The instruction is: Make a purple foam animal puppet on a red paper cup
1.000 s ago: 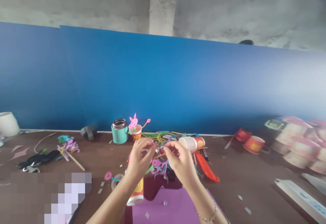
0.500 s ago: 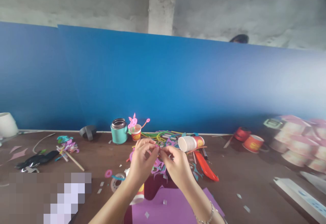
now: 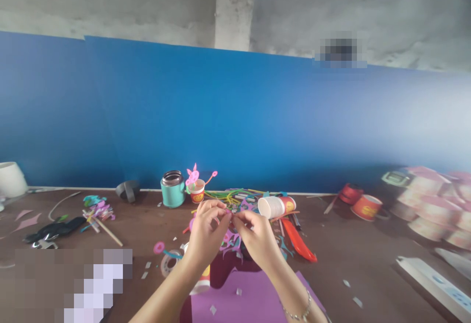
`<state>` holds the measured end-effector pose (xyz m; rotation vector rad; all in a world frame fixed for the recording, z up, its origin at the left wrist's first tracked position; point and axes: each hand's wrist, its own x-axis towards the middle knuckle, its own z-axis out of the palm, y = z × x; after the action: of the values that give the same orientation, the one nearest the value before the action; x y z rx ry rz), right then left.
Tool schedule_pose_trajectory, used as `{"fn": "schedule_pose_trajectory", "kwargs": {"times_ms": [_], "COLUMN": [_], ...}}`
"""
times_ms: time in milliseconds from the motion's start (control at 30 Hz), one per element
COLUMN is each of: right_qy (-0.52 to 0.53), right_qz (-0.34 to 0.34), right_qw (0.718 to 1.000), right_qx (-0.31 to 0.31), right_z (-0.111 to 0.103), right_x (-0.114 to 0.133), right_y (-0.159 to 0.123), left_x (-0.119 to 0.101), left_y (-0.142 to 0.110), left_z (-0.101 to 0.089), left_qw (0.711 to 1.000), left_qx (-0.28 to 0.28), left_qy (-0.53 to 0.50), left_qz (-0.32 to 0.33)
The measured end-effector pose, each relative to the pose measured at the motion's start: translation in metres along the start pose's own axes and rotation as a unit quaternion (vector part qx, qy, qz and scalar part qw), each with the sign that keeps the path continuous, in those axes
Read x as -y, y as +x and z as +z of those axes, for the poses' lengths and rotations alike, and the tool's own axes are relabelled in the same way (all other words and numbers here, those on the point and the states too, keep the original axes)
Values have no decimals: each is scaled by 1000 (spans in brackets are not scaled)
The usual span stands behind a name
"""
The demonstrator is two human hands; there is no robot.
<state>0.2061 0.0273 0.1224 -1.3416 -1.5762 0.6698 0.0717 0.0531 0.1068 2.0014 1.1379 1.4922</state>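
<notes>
Fingertips of my left hand [image 3: 206,230] and my right hand [image 3: 254,232] meet over the middle of the table, both pinched. Between them shows a small pink piece [image 3: 228,211], mostly hidden by the fingers. Purple cut-out scraps [image 3: 231,240] lie beneath the hands. Nearer to me is a purple sheet [image 3: 250,296] with small clear bits on it. A red and white paper cup [image 3: 201,286] lies partly behind my left forearm. Beside that forearm are a tape roll [image 3: 168,264] and a pink ring-shaped piece [image 3: 159,248] on a blue strip.
At the back stand a teal jar [image 3: 172,190] and a paper cup [image 3: 197,195] bearing a pink figure. Stacked paper cups [image 3: 270,207] lie right of them, near a red glossy strip [image 3: 300,242]. A power strip [image 3: 434,284] sits at right. A blue partition [image 3: 235,117] rises behind.
Both hands stay pinched together in almost the same place, with only slight finger movement. The view has shifted very slightly; the objects on the table look unmoved.
</notes>
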Motion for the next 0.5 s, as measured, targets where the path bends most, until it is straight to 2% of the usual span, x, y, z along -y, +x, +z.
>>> {"fn": "schedule_pose_trajectory", "kwargs": {"times_ms": [500], "right_qy": [50], "right_qz": [18], "right_qw": [998], "right_qx": [14], "right_z": [-1], "right_x": [2], "right_y": [1], "left_x": [-1], "left_y": [0], "left_z": [2], "left_qw": [1000], "left_qx": [1], "left_qy": [-12], "left_qz": [-24]}}
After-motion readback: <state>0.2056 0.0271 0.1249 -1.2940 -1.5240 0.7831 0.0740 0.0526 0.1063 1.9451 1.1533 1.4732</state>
